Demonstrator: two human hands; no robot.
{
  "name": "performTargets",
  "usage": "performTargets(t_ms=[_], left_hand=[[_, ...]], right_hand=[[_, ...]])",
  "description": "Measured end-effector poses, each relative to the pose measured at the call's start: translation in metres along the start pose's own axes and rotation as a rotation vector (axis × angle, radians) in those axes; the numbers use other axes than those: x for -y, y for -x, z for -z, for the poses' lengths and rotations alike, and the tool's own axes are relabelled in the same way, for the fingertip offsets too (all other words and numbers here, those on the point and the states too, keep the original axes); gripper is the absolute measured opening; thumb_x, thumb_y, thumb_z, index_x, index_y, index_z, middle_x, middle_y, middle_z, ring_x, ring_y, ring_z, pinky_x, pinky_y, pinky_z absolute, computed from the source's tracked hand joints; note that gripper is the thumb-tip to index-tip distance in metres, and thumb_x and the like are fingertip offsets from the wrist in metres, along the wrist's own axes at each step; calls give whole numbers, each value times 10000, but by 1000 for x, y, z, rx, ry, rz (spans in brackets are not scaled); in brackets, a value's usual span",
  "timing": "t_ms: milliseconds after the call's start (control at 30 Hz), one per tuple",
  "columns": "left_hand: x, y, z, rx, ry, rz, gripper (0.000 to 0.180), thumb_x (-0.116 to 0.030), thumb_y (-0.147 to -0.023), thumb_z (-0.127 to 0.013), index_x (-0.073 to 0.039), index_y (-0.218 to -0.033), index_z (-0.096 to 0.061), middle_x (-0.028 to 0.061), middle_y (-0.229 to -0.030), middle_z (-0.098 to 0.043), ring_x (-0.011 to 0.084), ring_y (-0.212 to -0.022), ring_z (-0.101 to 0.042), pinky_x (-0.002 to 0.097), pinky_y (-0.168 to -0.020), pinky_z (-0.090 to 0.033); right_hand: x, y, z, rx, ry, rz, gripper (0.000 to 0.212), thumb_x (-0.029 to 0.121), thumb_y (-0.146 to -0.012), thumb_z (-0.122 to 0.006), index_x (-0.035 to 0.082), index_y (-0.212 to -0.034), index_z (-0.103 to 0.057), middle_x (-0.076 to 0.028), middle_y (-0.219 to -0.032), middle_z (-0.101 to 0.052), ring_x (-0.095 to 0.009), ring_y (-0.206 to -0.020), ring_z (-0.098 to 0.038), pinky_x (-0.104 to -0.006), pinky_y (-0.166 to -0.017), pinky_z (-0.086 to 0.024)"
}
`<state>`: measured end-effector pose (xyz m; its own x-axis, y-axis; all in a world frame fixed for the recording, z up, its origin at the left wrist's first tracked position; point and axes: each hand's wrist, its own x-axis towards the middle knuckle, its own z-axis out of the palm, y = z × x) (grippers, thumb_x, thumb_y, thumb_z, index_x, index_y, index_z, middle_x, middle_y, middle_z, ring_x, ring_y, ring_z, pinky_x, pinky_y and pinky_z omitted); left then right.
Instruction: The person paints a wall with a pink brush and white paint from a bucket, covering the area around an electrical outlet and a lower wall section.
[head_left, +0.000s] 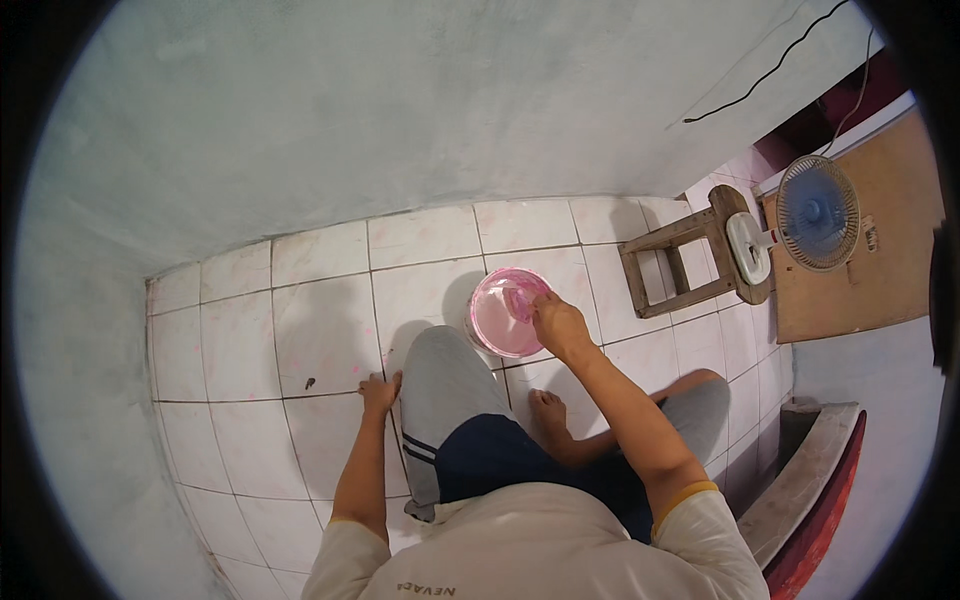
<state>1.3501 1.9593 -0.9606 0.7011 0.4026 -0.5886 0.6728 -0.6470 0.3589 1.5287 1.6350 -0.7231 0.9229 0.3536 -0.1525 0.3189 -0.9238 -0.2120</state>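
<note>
In front of my bent knees a round pink bucket stands on the tiles, pale inside. My right hand is over its right rim, fingers closed on a small pink thing that reaches down inside the bucket. Whether that thing is a dipper or something else I cannot make out. Down on the floor, left of my grey-clad knee, rests my left hand, its fingers apart and nothing visible in it. A small dark bit lies on a tile to the left of that hand.
A wooden stool lies or stands at the right, with a blue-bladed fan on it. Brown board leans behind the fan. Bare plaster wall rises ahead, with a black cable hanging. Red-edged furniture sits lower right.
</note>
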Motion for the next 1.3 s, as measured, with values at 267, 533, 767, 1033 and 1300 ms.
performTargets(t_ms=[267,533,767,1033,1300], left_hand=[[0,14,56,40,556,50,704,-628,-904,-497,50,-1065,-596,222,-969,-650,330,-888,-644,438,-754,-514],[-113,153,114,-475,99,-281,529,-483,-922,-561,-39,-633,-567,175,-666,-621,372,-629,-610,471,-607,-472],[-109,124,94,-479,8,-374,621,-564,-914,-523,-23,-626,-621,199,-615,-618,389,-592,-623,486,-588,-490],[-89,128,97,-668,-117,-257,705,-588,-930,-457,15,-619,-651,229,-634,-629,415,-616,-633,494,-672,-507],[-77,179,125,-120,-185,-323,668,-565,-945,-465,18,-714,-694,239,-669,-633,409,-688,-649,457,-690,-526]], right_hand=[[-17,12,2,-106,-470,-282,277,236,-845,-644,-34,-905,-652,-219,-869,-688,-354,-802,-675,-429,-720,-537],[-49,42,-19,181,-1017,-615,279,299,-855,-655,21,-844,-646,-51,-706,-627,-133,-601,-572,-277,-501,-450],[-66,62,-37,98,-973,-428,391,378,-900,-634,-1,-992,-671,-38,-726,-612,-118,-582,-532,-284,-514,-450],[-43,70,24,-73,-659,-225,445,328,-836,-670,-6,-1125,-614,-212,-962,-692,-332,-888,-682,-388,-793,-531],[-70,89,24,-145,-897,-128,386,220,-896,-622,-2,-1205,-559,-152,-914,-675,-226,-800,-650,-324,-736,-515]])
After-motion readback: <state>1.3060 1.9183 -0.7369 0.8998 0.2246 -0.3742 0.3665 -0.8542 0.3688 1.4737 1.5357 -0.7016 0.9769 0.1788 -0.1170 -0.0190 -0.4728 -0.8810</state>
